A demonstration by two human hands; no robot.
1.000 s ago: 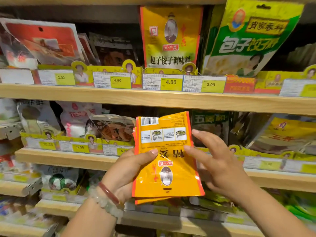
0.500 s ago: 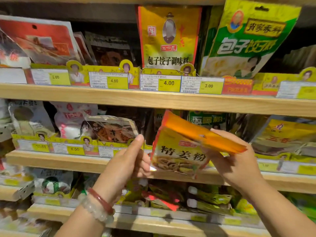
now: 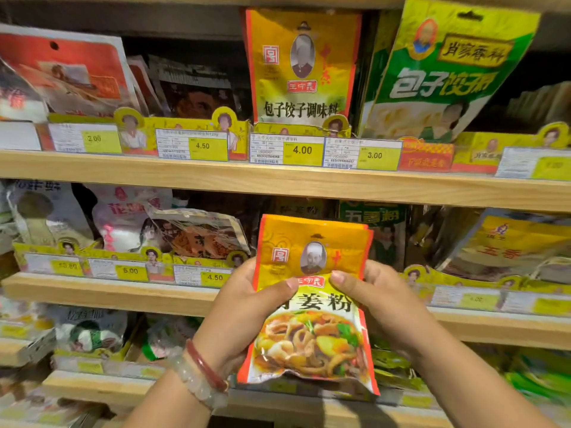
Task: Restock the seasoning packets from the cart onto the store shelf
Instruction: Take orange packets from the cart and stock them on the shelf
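Both forearms reach up from below, and the left hand and right hand hold a small stack of seasoning packets from either side, each thumb pressed flat on the front face and the fingers curled behind. The left wrist wears a red bangle and a pale bead bracelet. The stack stands upright, long axis vertical, printed front toward the camera, in front of the middle shelf. Its orange top bears an oval portrait and a red label; below run large black characters ending 姜粉 over a photo of a cooked dish. On the upper shelf stands a taller yellow packet reading 包子饺子调味料, above a price tag marked 4.00.
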